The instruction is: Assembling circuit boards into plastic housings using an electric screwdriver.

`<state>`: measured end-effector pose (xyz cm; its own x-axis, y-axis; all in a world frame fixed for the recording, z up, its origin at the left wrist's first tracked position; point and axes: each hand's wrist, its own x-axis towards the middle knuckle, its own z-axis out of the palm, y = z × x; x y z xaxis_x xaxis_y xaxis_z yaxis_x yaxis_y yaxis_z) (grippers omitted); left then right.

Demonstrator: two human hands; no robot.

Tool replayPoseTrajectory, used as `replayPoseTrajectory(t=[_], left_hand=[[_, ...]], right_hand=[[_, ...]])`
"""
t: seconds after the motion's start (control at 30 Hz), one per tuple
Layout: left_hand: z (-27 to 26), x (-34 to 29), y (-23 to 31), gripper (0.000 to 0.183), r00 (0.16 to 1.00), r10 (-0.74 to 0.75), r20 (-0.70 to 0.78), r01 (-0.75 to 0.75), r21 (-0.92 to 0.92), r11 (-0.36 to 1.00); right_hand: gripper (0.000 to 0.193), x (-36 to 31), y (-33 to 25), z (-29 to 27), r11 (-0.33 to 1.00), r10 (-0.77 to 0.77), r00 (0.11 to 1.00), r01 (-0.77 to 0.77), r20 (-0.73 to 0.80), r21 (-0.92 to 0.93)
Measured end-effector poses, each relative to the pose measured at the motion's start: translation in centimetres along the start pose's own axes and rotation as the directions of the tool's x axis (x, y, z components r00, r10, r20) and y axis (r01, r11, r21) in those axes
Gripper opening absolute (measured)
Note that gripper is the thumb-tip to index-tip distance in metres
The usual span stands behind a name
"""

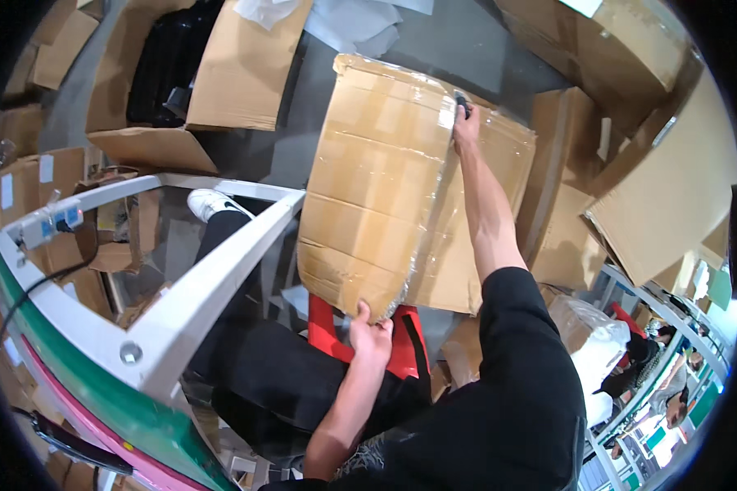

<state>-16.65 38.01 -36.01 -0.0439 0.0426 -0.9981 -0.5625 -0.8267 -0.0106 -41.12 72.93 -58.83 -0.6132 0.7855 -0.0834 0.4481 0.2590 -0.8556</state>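
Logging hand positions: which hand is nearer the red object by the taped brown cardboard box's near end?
Left. The left hand holds the near edge of the box, close to the red object; the right hand is farther off, toward the box's far end.

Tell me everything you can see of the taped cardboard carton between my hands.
The carton looks like brown cardboard, creased and rounded at the corners, with shiny clear tape crumpled along its right edge. A cardboard panel extends beyond that edge. The left hand grips its near end, above a red object; the right hand, holding a small dark object, is at its upper right edge.
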Motion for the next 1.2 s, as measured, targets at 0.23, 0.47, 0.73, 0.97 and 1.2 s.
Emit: replayPoseTrajectory(t=[0.23, 0.47, 0.73, 0.97, 1.2], left_hand=[[0.3, -3.8, 3.4, 0.026, 1.000, 0.013, 0.021, -0.012, -0.038, 0.999], [-2.1, -5.3, 10.2, 0.030, 0.973, 0.197, 0.117, -0.142, -0.366, 0.920], [-2.8, -7.9, 12.2, 0.050, 0.684, 0.611, 0.398, -0.532, -0.301, 0.791], [-4.5, -7.3, 12.7, 0.054, 0.598, 0.578, 0.554, -0.535, -0.260, 0.804], [-6.5, -6.2, 13.4, 0.050, 0.610, 0.559, 0.561, -0.495, -0.281, 0.822]], right_hand=[[0.022, -1.7, -1.0, 0.4, 0.998, -0.015, 0.991, 0.024, 0.135, -0.065], [0.033, -3.7, 0.5, -1.0, 0.819, -0.127, 0.828, 0.399, 0.546, -0.413], [0.020, -26.5, 0.5, -7.0, 0.269, -0.024, 0.374, 0.896, 0.927, -0.354], [0.015, -29.5, -11.2, -20.7, 0.284, -0.149, 0.610, 0.780, 0.778, -0.557], [0.035, -26.6, -5.7, -36.4, 0.092, 0.169, 0.930, 0.316, 0.327, -0.944]])
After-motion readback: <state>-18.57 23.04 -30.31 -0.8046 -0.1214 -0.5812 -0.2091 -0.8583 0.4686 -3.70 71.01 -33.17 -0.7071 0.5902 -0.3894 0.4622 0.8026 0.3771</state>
